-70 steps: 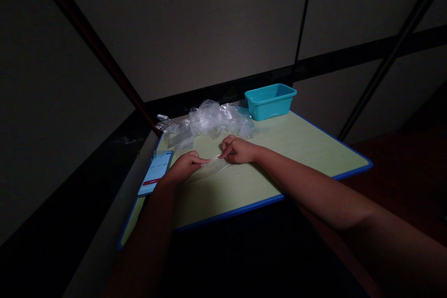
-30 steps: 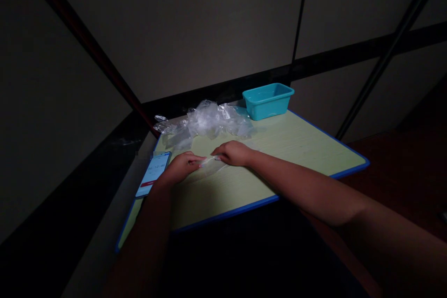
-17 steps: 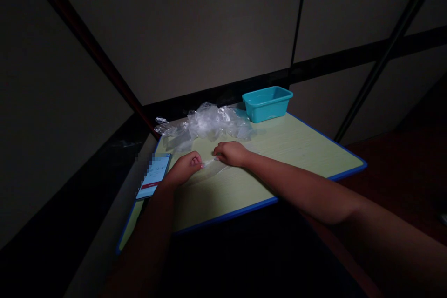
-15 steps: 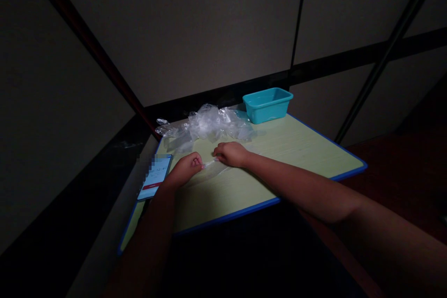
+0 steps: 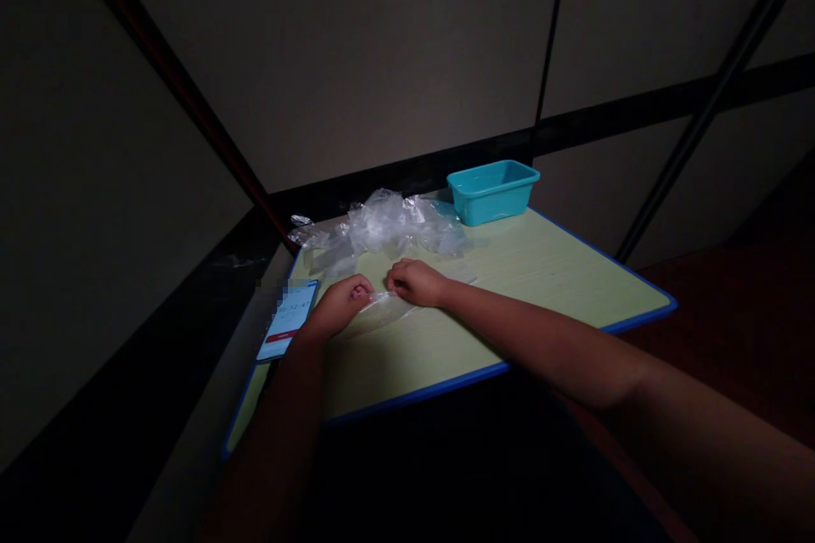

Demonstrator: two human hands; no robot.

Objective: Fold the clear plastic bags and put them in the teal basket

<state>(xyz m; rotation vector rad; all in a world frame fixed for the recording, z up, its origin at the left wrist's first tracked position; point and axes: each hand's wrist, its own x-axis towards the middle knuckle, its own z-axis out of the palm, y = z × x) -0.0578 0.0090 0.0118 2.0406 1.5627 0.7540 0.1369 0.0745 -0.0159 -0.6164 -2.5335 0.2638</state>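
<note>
Between my hands a clear plastic bag point(image 5: 388, 311) lies low over the pale table point(image 5: 541, 271). My left hand point(image 5: 344, 304) pinches its edge on the left, fingers curled in. Close by on the right, my right hand point(image 5: 415, 282) is closed on the same edge, knuckles up. The stretch of edge between the two pinches looks taut, and the rest of the bag spreads toward me. Just beyond my hands sits a crumpled heap of clear plastic bags point(image 5: 388, 225).
A turquoise plastic basket point(image 5: 493, 202) stands at the table's back right, beside the heap. On the left edge lies a phone point(image 5: 289, 318) with a lit screen. The table has a blue rim point(image 5: 413, 394), and panelled walls point(image 5: 395, 59) rise behind it.
My fingers have shifted slightly along the bag's edge, and both hands still grip it. The whole scene sits a little further right in view.
</note>
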